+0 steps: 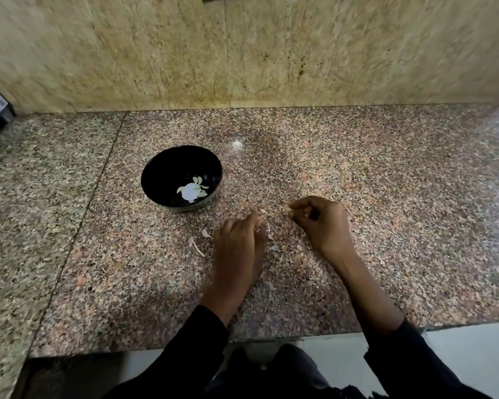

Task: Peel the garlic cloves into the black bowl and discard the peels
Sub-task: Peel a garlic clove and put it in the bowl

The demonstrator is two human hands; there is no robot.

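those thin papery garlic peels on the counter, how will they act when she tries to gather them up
The pale papery garlic peels look thin and curled, so probably very light and floppy, apt to scatter. They lie flat on the speckled granite counter, likely hard to pinch; sweeping with the left hand may work better.

Kitchen: granite counter [357,182], stone backsplash [156,53]

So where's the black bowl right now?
In the head view, the black bowl sits on the stone counter, left of centre, just beyond and left of the left hand, with peeled cloves inside.
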